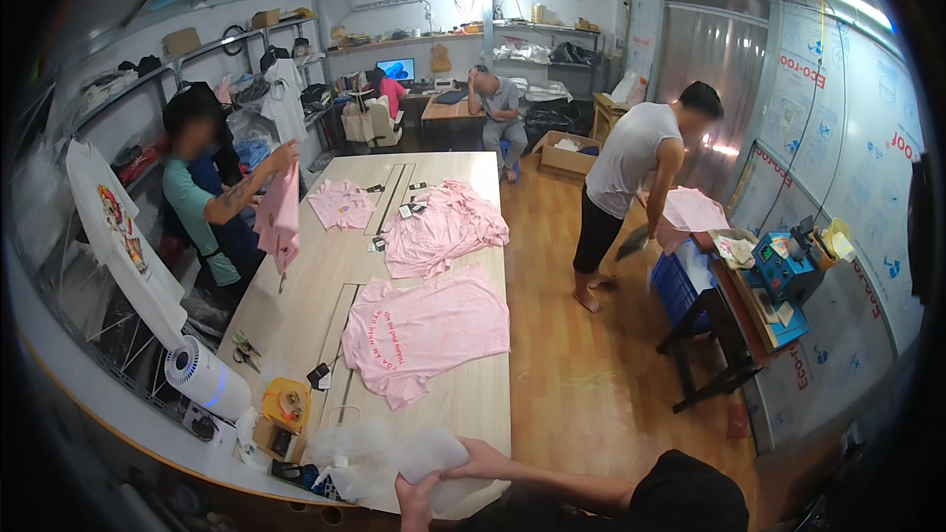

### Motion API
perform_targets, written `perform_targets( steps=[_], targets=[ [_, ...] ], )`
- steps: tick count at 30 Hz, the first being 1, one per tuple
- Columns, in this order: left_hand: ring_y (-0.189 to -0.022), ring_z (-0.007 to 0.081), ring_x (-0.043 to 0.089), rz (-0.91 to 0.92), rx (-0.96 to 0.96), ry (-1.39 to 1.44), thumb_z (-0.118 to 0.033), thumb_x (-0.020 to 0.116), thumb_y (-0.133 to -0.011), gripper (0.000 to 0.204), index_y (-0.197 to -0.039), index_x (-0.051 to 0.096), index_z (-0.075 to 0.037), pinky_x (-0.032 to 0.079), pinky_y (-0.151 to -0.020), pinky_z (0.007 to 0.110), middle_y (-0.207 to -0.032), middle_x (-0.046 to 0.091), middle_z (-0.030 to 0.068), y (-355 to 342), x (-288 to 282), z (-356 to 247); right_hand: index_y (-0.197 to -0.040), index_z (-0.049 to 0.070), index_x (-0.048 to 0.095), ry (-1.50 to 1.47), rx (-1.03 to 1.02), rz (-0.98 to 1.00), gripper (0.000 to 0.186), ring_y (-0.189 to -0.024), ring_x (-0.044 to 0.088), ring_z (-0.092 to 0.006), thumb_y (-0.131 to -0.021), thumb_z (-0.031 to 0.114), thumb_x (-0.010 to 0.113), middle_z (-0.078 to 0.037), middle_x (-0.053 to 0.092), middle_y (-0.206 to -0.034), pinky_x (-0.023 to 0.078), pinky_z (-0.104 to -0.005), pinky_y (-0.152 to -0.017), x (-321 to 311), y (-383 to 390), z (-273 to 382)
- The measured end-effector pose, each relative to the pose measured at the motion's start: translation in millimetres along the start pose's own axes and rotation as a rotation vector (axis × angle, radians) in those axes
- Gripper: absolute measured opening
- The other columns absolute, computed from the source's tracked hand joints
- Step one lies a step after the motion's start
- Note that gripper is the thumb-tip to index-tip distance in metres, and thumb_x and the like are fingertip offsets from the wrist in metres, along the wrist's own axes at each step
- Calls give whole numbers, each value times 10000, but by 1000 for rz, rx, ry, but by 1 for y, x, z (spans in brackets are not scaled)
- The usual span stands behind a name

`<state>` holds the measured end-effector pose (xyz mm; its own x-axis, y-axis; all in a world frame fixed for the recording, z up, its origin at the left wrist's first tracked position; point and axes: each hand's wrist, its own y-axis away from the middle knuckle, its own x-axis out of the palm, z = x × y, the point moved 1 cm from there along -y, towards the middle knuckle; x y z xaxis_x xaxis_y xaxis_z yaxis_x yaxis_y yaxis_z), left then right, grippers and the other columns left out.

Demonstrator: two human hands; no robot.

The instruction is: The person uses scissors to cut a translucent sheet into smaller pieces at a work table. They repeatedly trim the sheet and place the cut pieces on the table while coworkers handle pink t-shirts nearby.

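Note:
At the table's near end, both my hands hold a frosted translucent plastic bag (430,448), or a small stack of them. My left hand (418,495) pinches its near edge. Reaching in from the right, my right hand (479,460) grips the opposite side, fingers closed. More clear plastic (345,440) lies just left of it. Beyond my hands, a pink T-shirt (434,330) is spread flat with red lettering showing. Farther up are a heap of pink shirts (443,227) with black tags and a smaller folded pink shirt (342,205).
Scissors (246,350), a yellow basket (286,404) and a white cylindrical appliance (207,379) sit along the left edge. A person (212,207) there holds up a pink shirt. Another person (636,172) bends by a blue crate (680,291) and heat press (783,266) at right.

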<state>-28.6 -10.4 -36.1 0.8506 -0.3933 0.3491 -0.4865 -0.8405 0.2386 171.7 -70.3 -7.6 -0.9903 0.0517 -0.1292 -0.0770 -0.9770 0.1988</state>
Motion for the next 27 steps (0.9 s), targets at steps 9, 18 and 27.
perform_targets(
  steps=[9, 18, 27],
  targets=[
    [-1054, 217, 742, 89, 59, -22, 37, 864, -833, 551, -1329, 622, 38, 627, -912, 362, -1200, 735, 114, -27, 41, -3, -1457, 39, 641, 18, 59, -241, 747, -1217, 704, -280, -828, 347, 900, -174, 740, -1324, 550, -410, -1053, -29, 10, -21],
    [-971, 199, 756, 86, 122, -112, 55, 862, -841, 456, -1250, 662, 48, 637, -853, 339, -1123, 761, 108, -31, 49, -14, -1404, 1, 652, -127, -54, -267, 636, -1146, 714, -184, -845, 155, 913, -110, 758, -1249, 577, -371, -1010, -29, 8, -36],
    [-1012, 195, 752, 67, 113, -101, 55, 855, -847, 471, -1274, 656, 41, 642, -881, 345, -1170, 758, 109, -16, 24, -20, -1423, 3, 638, -364, 150, -66, 664, -1166, 707, -227, -836, 172, 899, -130, 741, -1289, 562, -389, -1038, -14, -3, -27]
  ],
)
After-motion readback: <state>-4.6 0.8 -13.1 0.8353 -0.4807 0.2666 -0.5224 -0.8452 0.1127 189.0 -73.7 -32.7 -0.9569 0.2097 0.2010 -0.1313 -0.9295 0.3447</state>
